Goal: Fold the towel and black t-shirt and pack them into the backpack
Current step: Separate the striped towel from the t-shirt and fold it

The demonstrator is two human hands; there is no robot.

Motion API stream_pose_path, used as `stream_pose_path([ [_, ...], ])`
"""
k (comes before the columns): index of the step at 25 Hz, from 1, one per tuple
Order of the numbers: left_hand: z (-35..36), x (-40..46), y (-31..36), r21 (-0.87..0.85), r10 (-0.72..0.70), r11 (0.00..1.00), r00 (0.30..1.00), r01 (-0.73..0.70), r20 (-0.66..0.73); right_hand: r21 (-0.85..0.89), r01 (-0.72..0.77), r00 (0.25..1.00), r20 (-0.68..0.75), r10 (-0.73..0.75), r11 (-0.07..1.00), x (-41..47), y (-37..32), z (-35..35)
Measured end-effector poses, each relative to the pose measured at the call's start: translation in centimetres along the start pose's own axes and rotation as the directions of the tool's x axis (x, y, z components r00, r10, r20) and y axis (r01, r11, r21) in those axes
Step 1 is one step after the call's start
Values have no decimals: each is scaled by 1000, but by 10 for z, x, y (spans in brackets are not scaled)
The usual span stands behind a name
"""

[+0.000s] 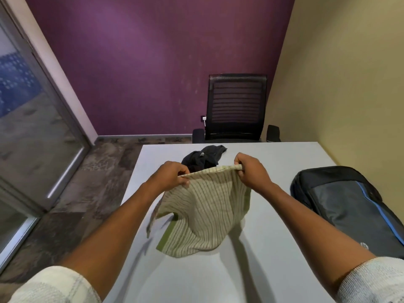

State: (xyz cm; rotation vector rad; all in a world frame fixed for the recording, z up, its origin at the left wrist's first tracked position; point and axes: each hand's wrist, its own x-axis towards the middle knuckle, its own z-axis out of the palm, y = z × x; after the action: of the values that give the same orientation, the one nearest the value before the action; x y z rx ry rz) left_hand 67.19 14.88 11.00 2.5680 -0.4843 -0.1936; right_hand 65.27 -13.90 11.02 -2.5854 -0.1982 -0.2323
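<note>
Ribbed striped cloth towel (pixel 203 213), crumpled black cloth t-shirt (pixel 202 158), matt smooth table (pixel 273 162), mesh-back chair (pixel 236 106).

Single head-worn wide-angle view, looking forward and down over the table (pixel 273 248), close above, edges apparently distorted

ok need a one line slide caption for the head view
Both hands, left and right, hold a striped towel up by its top edge above a grey table.
</note>
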Motion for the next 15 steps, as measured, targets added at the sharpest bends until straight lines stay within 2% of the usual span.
stream_pose_path([
  [4, -10, -24, -28, 133, -71, 986, 975, 100, -209, -58, -84, 995, -57, 81, 995, -8, -15, -14],
  [8, -12, -34, -33, 117, -63, 985, 898, 125, -436, -98, -118, 983, -153, 102, 988, -8, -29, -36],
  [15, -36, -37, -41, 135, -34, 981, 800, 143, -599, -43, -150, 942, -309, 129, 988, 3, -40, -79],
])
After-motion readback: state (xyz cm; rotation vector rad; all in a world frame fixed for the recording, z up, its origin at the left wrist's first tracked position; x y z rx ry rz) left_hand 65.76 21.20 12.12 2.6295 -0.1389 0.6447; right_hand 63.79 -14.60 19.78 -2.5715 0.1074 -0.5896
